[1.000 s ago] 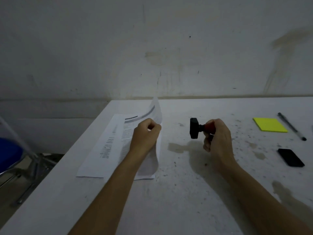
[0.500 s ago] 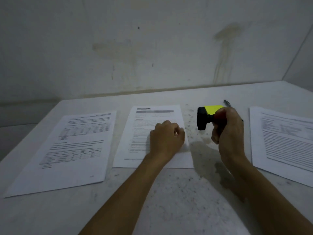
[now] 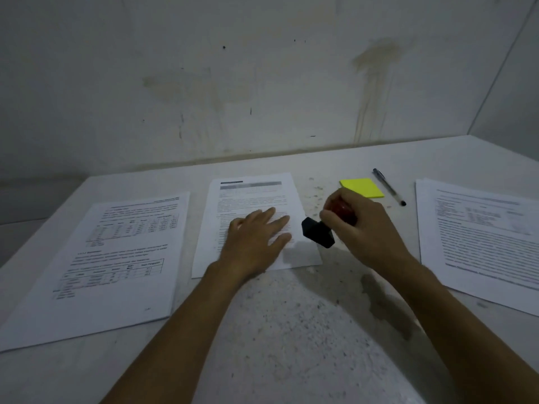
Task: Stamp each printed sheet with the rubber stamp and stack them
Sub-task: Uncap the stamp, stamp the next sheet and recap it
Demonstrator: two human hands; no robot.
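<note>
A printed sheet [image 3: 253, 199] lies flat in the middle of the white table [image 3: 291, 330]. My left hand [image 3: 256, 240] rests on it, palm down with fingers spread. My right hand [image 3: 358, 225] grips the rubber stamp [image 3: 318, 233] by its red handle, with the black base tilted down to the left, just above the sheet's right edge. Another printed sheet [image 3: 110, 258] with tables lies to the left. A stack of printed sheets [image 3: 481, 234] lies at the right.
A yellow sticky-note pad [image 3: 363, 188] and a black pen [image 3: 389, 186] lie behind my right hand. The stained wall [image 3: 262, 83] rises along the table's far edge. The table's left edge drops off beside the left sheet.
My left hand laid the sheet down in the middle and went from a fist to flat with spread fingers. The stamp's base tipped down toward the sheet's right edge. The view swung right.
</note>
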